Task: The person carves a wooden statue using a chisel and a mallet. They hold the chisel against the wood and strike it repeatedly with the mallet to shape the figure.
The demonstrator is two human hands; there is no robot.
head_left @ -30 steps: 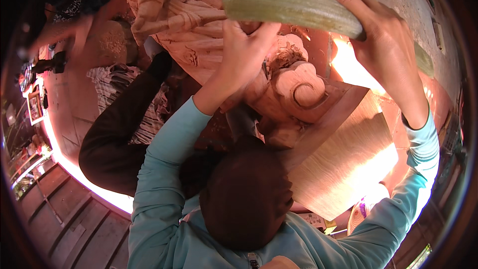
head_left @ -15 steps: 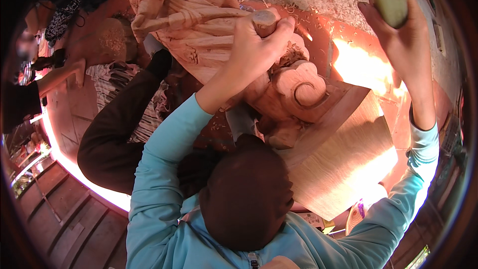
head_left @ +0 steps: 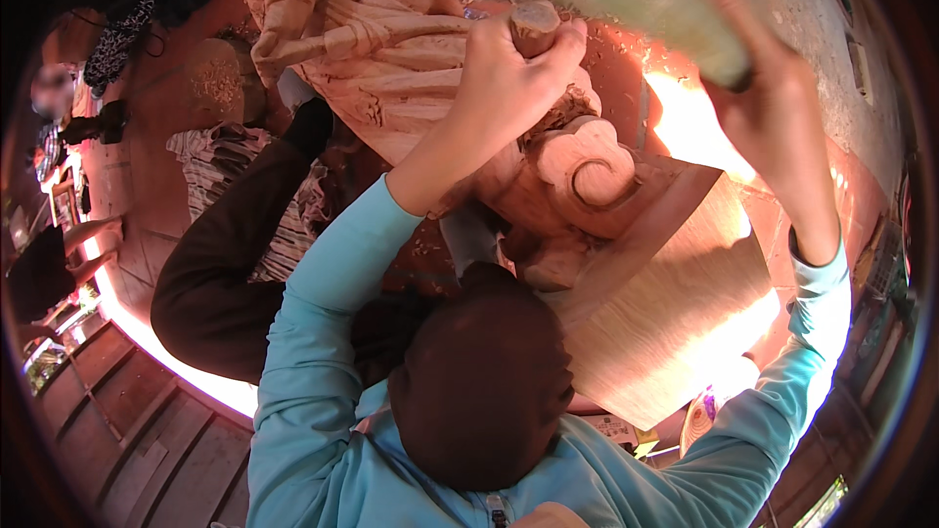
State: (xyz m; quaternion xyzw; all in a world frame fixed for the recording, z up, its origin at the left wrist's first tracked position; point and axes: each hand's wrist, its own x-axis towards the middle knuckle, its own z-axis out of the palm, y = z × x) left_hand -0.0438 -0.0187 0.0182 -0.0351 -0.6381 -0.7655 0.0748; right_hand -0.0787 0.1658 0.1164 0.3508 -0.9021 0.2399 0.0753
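My left hand (head_left: pixel 509 76) is closed round the stubby wooden handle of a chisel (head_left: pixel 534 27), its round butt end facing up. The blade is hidden beneath the fingers and handle. Under that hand lies a large carved wooden statue (head_left: pixel 381 68) with draped folds and a scroll-shaped curl (head_left: pixel 589 168) near its base. To the right, my right hand (head_left: pixel 778 122) grips a pale green mallet (head_left: pixel 626 0), smeared by motion. The mallet's head reaches left, above and near the chisel's butt; I cannot tell whether they touch.
The statue's broad flat base (head_left: pixel 675 303) stands at the right, sunlit. My bent leg (head_left: pixel 230 264) lies along the left over a striped cloth (head_left: pixel 210 171). Wood shavings dot the floor. At the far left, another person's arm (head_left: pixel 93 230) shows. Slatted boards (head_left: pixel 137 450) fill the lower left.
The mallet has swung leftward from upright at the right toward the chisel, my right hand tilting with it. My left hand keeps its grip. The other person's arm has drawn back at the left.
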